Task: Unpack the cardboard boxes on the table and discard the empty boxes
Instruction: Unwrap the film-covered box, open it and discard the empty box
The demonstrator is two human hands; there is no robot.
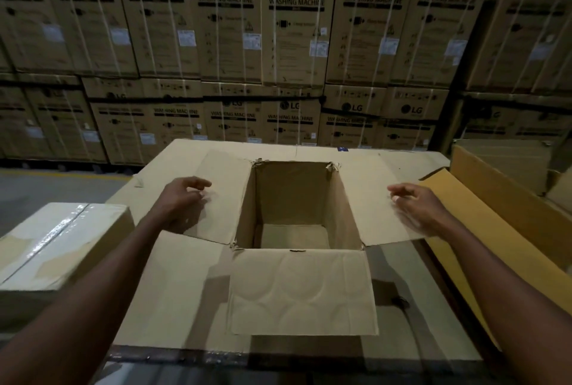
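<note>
Open carton [297, 199] sits on a cardboard-covered table [173, 291], flaps spread.
Left hand [182, 199] and right hand [414, 205] hover over side flaps, fingers loosely curled, holding nothing.

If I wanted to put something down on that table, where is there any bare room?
Bare cardboard surface shows near the front left, between the sealed taped box and the open box's near flap. A strip also lies behind the open box. The middle is crowded: spread flaps with the left hand and right hand over them. The yellow box fills the right.
</note>
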